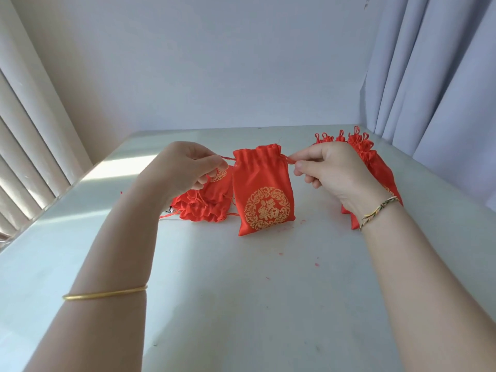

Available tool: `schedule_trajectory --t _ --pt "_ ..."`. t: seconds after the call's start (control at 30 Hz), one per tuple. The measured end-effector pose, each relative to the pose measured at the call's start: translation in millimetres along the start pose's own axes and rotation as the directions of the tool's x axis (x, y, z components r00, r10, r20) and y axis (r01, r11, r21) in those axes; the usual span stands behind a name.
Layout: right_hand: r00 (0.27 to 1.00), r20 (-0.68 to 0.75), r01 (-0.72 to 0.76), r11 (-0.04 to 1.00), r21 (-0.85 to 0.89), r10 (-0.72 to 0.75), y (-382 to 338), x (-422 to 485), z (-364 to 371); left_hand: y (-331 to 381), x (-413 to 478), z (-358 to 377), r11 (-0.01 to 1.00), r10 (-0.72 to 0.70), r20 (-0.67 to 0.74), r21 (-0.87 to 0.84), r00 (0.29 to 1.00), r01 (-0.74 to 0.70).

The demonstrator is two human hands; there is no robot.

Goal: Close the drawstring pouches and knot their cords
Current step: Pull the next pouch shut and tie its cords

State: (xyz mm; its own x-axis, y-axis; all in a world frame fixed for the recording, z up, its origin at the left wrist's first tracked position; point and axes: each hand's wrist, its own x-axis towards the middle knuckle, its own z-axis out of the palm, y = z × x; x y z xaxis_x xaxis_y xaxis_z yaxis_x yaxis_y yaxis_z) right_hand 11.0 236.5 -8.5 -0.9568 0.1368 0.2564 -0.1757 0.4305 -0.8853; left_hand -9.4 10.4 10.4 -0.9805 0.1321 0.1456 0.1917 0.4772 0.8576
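Observation:
A red satin drawstring pouch (pixel 261 194) with a gold round emblem hangs above the table between my hands. Its top is gathered. My left hand (pixel 185 167) pinches the red cord coming out of the pouch's left side. At the pouch's right side my right hand (pixel 330 170) pinches the other red cord. A heap of red pouches (pixel 206 208) lies on the table behind my left hand. Another row of red pouches (pixel 375 165) with looped cords lies behind my right hand, partly hidden by it.
The white table (pixel 241 291) carries a few red thread scraps. A wall stands at the table's far edge. Vertical blinds (pixel 29 157) run along the left side and a pale curtain (pixel 442 76) hangs at the right.

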Motion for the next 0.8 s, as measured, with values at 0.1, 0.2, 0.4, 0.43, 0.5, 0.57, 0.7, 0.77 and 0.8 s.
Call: schedule_trajectory --t 0.1,0.2,0.4,0.43,0.5,0.57,0.7,0.77,0.8 --pt "1.0 0.008 0.007 0.996 -0.09 -0.006 1 1 -1 -3 2 -1 0.998 -0.022 -0.007 -0.063 1.0 0.021" --pt "1.0 0.012 0.006 0.989 -0.15 -0.004 3 1 -2 -5 3 -1 0.991 -0.05 -0.037 -0.125 0.998 0.045" --pt "0.996 0.033 -0.091 0.978 0.186 0.087 -5 -2 1 -8 4 -1 0.984 -0.075 -0.061 -0.167 0.995 0.064" --pt "0.989 0.022 -0.146 0.936 0.32 0.147 -6 -1 1 -8 4 -1 0.982 -0.088 -0.072 -0.175 0.994 0.074" --pt "0.959 -0.015 -0.227 0.801 0.554 0.282 -6 2 -3 -10 6 -3 0.974 -0.139 -0.146 -0.198 0.98 0.109" --pt "0.916 -0.059 -0.248 0.675 0.695 0.398 -5 4 -6 -11 8 -10 0.965 -0.183 -0.255 -0.229 0.949 0.125" --pt "0.889 -0.124 -0.201 0.621 0.758 0.44 -6 5 -1 -7 7 -14 0.932 -0.172 -0.361 -0.36 0.917 0.034" --pt "0.907 -0.169 -0.168 0.699 0.695 0.386 -11 4 -2 1 4 -11 0.853 -0.124 -0.292 -0.519 0.948 -0.049" --pt "0.919 -0.179 -0.148 0.727 0.67 0.352 -15 3 -4 6 3 -10 0.793 -0.085 -0.234 -0.604 0.968 -0.076"
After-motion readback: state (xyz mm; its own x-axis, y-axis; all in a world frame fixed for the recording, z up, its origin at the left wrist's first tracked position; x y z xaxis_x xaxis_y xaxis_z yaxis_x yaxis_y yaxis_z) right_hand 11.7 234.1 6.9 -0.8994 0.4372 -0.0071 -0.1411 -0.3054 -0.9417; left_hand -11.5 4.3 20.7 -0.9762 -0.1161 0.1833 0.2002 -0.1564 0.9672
